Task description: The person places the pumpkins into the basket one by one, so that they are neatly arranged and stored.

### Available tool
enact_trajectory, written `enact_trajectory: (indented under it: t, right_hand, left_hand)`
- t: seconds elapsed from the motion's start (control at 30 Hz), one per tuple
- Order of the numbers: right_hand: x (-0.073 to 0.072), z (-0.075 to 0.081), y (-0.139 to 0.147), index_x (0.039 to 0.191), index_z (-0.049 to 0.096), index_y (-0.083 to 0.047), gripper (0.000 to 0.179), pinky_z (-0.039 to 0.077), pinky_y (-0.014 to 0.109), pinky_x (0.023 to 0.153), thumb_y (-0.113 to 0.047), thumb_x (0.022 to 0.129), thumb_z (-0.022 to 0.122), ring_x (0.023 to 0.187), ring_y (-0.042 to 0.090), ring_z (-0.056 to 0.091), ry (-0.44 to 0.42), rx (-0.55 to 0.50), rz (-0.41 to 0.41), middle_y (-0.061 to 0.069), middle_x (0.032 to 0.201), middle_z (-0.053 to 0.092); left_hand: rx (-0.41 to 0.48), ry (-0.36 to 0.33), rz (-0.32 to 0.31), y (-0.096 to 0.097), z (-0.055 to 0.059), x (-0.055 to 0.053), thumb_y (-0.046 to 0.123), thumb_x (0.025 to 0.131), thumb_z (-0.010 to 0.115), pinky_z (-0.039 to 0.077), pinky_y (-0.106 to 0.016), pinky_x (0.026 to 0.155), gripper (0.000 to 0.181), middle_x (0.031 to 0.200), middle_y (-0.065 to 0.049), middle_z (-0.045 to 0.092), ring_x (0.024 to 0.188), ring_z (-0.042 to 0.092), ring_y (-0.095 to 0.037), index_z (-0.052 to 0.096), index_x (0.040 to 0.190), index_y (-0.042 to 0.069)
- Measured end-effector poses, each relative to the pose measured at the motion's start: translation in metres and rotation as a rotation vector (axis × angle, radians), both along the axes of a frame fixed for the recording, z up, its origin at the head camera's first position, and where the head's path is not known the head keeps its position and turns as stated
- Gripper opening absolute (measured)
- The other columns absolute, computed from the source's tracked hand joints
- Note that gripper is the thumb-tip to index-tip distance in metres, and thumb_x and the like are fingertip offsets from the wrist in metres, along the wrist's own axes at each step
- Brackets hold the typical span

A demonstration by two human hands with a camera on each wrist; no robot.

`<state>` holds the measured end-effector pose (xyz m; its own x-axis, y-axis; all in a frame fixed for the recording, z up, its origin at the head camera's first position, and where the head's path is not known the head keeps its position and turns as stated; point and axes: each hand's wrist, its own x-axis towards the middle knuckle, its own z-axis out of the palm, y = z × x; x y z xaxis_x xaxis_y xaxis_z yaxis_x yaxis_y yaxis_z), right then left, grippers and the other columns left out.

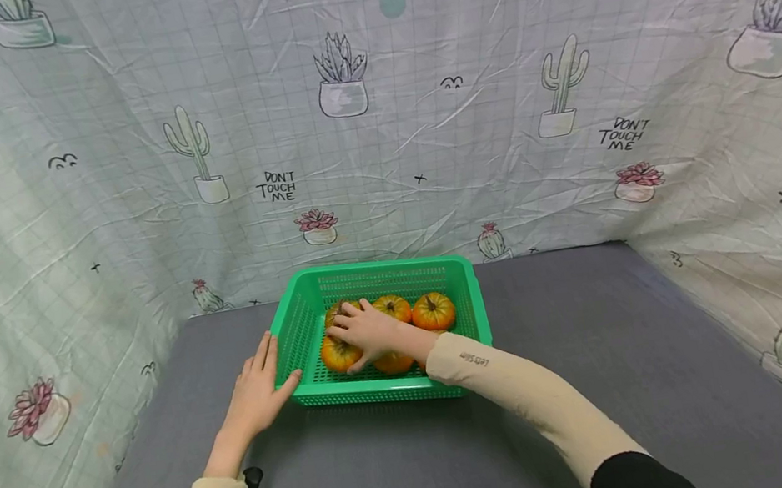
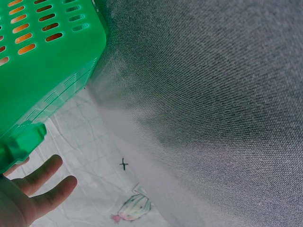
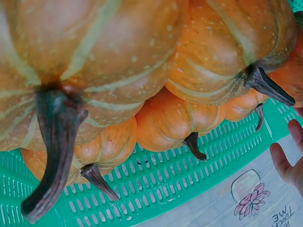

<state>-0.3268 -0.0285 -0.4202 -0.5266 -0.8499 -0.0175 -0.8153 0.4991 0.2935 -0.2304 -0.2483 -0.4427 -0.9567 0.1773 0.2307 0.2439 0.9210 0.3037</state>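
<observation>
Several small orange pumpkins with green-yellow stripes and dark stems sit in a green slotted plastic basket. Over the left part of the basket, my right hand is spread above the pumpkins at that end, partly hiding them. Large in the right wrist view is a striped pumpkin; the fingertips show at that view's right edge. With its fingers straight, my left hand rests against the basket's left rim. The left wrist view shows its fingers beside the rim, not curled round it.
The basket stands on a dark grey tabletop, near its back edge. A pale fabric backdrop printed with cacti and lettering rises behind and along both sides. A small black object is at the left wrist.
</observation>
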Motion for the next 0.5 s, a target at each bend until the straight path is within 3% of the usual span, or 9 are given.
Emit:
enact_trajectory:
  t: [0.3, 0.5]
  right_hand:
    - [-0.0015, -0.0059, -0.0015, 0.137, 0.034, -0.025, 0.078, 0.035, 0.043, 0.096, -0.068, 0.074, 0.05, 0.122, 0.02, 0.034, 0.039, 0.057, -0.006, -0.003, 0.134, 0.042]
    - [-0.0014, -0.0043, -0.0013, 0.138, 0.032, -0.025, 0.077, 0.034, 0.042, 0.097, -0.066, 0.075, 0.051, 0.122, 0.02, 0.033, -0.003, 0.058, -0.019, -0.003, 0.136, 0.041]
  left_hand:
    - [-0.006, 0.002, -0.006, -0.0009, -0.0004, -0.0009, 0.043, 0.09, 0.045, 0.033, -0.063, 0.086, 0.075, 0.147, -0.022, 0.014, 0.119, 0.033, -0.047, 0.015, 0.142, -0.003]
    - [-0.004, -0.016, -0.004, -0.0007, 0.0011, 0.0002, 0.039, 0.089, 0.048, 0.032, -0.064, 0.087, 0.075, 0.148, -0.022, 0.013, 0.12, 0.032, -0.047, 0.015, 0.142, -0.003]
